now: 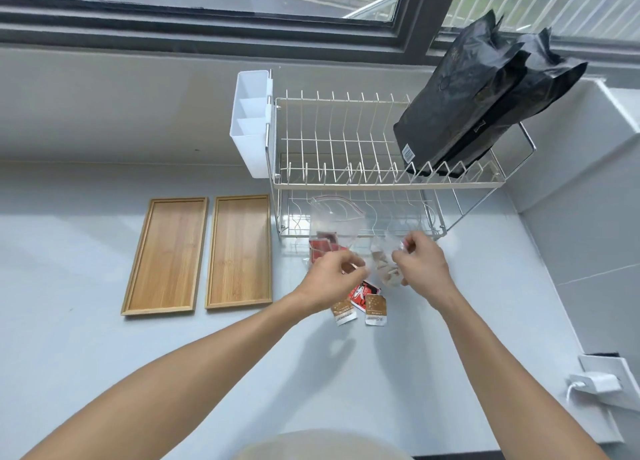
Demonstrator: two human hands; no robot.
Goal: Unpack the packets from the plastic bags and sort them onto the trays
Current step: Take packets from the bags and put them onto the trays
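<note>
- Step in hand, as I read it: opening the clear bag (384, 262) of brown packets to tip them out.
- Left hand (334, 279) and right hand (420, 264) both have fingers curled, pinching that bag's plastic from opposite sides; the bag hangs between them, just above the worktop (450, 373).
- I can't tell whether the mouth is already open; the plastic is too clear and crumpled.
- To do it well I'd pinch each lip close to the opening and pull the hands straight apart, not twist, so the film doesn't tear or fling packets.
- I'd keep the bag low over the worktop, so packets drop near the ones already out.
- Second bag (334, 231), with red packets inside, stands just beyond the left hand, against the foot of the dish rack (346, 141). Looks untouched.
- Loose on the worktop just nearer me than the hands: two brown packets (375, 309) and a red packet (363, 294), partly under the left wrist.
- Two wooden trays (239, 252), side by side, lie well out to the left of the left hand; nothing on them yet, so sorting hasn't begun.
- Risk I see: a packet sliding under the rack.
</note>
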